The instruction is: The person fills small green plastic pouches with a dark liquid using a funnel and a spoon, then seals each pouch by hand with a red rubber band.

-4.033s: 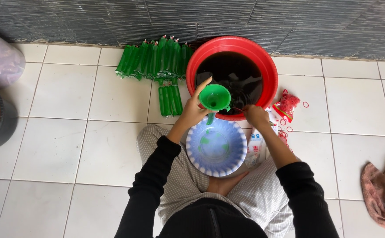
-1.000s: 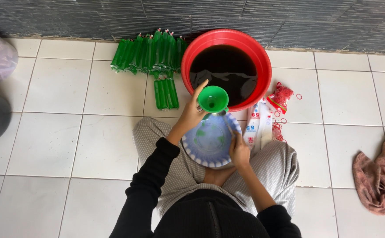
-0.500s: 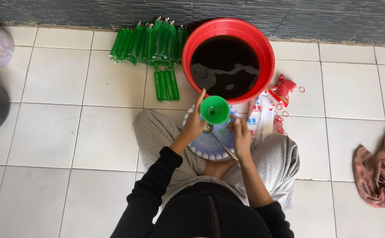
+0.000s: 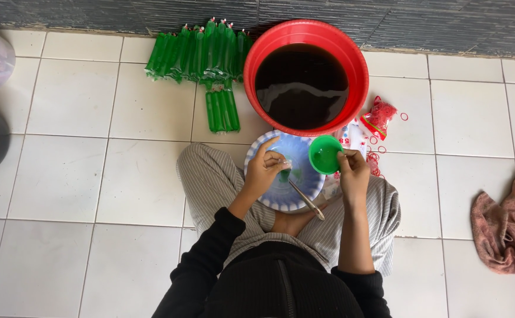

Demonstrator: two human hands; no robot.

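A row of long, thin, green-filled plastic tubes (image 4: 201, 56) lies on the white floor tiles beside a round red plastic basin (image 4: 306, 35) of dark liquid, seen from above a person seated cross-legged. The left hand (image 4: 264, 172) pinches a small filled green tube over a blue plate with a scalloped rim (image 4: 281, 203) resting on the lap, a metal spoon (image 4: 305, 200) lying across it. The right hand (image 4: 353, 174) grips a round green plastic funnel (image 4: 325, 155) just beside the basin, and a crumpled pink cloth (image 4: 507, 221) lies well apart at far right.
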